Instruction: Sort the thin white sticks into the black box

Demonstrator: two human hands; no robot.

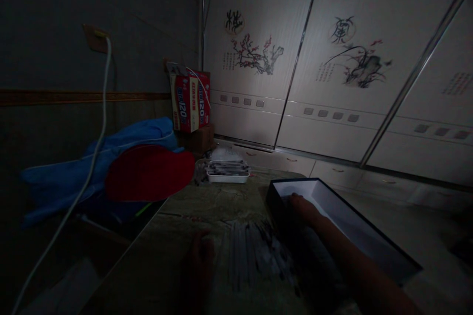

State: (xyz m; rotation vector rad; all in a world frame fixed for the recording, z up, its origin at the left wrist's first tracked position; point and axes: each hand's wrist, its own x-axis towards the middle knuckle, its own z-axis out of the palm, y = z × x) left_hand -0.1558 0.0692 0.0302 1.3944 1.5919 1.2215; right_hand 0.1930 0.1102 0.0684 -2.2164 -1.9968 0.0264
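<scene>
My right hand [303, 210] reaches into a dark-edged open box [364, 221] with a pale inside, near its far left corner. Its fingers look curled, and a small greyish thing by the fingertips is too dark to name. Low on the table is my left hand [199, 256], deep in shadow, with its fingers hard to make out. Between the hands lies a row of thin, pen-like sticks [247, 251], seemingly in clear wrapping. More such slim pieces fill a white tray [228, 178] at the far side of the table.
The table [214, 199] has a stone-like top. To the left lie a blue cloth bag [136, 133] and a red rounded item [150, 172]. A white cable [104, 93] hangs from a wall socket. Red printed cartons [190, 101] stand behind, beside sliding wardrobe doors [254, 83].
</scene>
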